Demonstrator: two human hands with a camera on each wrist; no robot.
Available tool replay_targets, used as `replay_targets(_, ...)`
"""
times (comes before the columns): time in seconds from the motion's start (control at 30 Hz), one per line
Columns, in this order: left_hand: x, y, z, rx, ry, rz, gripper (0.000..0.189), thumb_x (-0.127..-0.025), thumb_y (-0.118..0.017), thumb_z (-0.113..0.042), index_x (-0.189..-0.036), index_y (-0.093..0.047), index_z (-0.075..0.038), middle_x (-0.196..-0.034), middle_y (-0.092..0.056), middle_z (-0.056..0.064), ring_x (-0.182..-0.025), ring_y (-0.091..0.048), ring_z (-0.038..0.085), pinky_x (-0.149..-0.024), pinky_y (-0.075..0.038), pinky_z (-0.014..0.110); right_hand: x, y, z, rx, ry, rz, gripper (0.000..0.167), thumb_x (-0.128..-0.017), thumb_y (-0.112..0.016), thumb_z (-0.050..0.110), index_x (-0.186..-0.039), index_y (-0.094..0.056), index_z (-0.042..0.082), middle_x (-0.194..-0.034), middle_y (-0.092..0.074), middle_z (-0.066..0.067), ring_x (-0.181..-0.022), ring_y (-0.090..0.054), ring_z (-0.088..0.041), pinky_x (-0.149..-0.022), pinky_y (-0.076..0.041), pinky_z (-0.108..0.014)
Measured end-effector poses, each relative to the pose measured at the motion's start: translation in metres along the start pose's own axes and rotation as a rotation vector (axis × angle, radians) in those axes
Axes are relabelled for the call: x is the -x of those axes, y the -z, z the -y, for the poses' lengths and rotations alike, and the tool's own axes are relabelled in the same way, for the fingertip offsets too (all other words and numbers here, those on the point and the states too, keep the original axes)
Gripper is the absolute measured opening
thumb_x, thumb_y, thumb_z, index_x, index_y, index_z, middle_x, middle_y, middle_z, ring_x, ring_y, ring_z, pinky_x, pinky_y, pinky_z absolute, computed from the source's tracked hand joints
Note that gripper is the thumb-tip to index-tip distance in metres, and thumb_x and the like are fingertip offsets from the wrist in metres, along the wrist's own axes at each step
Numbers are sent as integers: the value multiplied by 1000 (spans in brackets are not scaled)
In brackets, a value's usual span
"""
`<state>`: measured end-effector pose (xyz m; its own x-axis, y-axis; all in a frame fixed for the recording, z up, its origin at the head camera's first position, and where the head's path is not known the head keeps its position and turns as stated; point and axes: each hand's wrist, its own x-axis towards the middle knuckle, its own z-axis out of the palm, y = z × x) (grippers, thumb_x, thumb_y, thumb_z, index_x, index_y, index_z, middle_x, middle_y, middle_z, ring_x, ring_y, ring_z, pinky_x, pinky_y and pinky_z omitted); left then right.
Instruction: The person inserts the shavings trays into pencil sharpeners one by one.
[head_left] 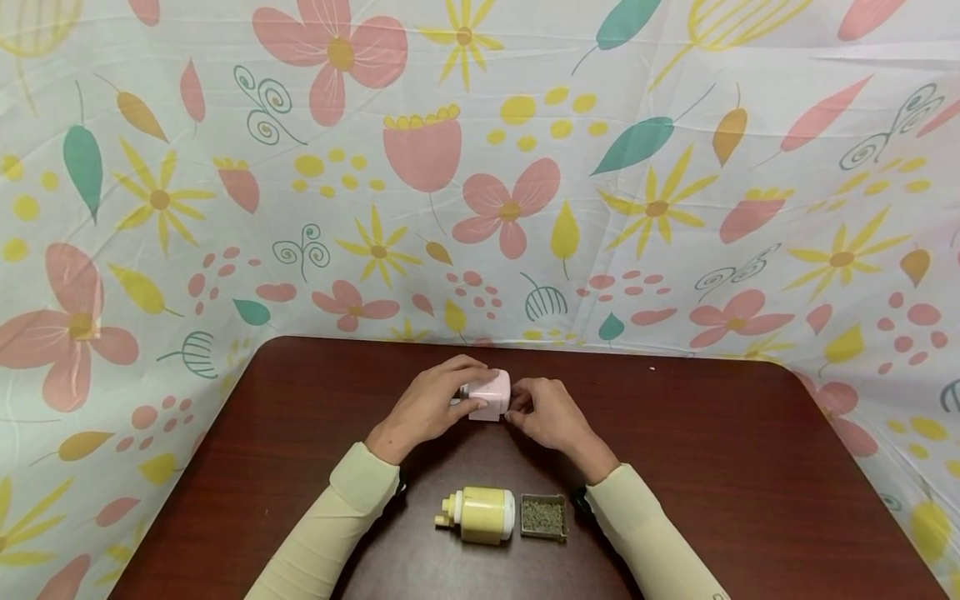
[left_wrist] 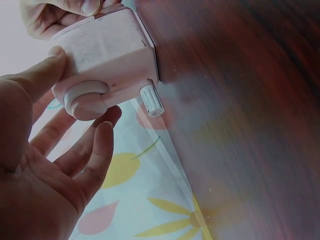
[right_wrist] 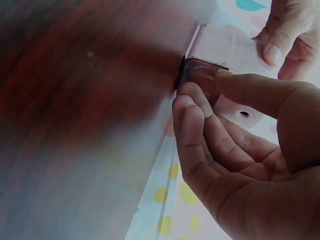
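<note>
A pink pencil sharpener [head_left: 490,390] with a small white crank knob [left_wrist: 152,102] stands near the back of the table. My left hand [head_left: 431,404] grips its body, thumb on one side and fingers reaching round the other. At its right end my right hand [head_left: 553,419] pinches a clear drawer [right_wrist: 199,75] between thumb and fingers. That drawer sits at the sharpener's end, partly covered by the fingertips; how far in it is, I cannot tell. A small round hole [right_wrist: 244,114] shows on the sharpener's end in the right wrist view.
Nearer the front, between the forearms, lies a yellow pencil sharpener [head_left: 483,515]. Right beside it is a small clear drawer [head_left: 544,536] filled with shavings [head_left: 543,515]. A floral cloth [head_left: 480,275] hangs behind the dark wooden table [head_left: 712,467].
</note>
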<state>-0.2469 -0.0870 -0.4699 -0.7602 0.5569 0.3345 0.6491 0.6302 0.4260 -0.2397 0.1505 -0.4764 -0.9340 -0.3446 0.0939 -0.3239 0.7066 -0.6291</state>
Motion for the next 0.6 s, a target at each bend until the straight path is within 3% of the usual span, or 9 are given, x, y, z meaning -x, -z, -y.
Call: replay_targets(0.6,0,2,0,1,12,13,51,-98,-79,-29,-146,-66,-27,-142,-62,-8,-111,-67,13,-86,-55,34,-1,0,-3,0,11,4,16,-89,-84,8,-103,-77,6,-85,-75,3,-79,-70,-10,-73,-58,-34)
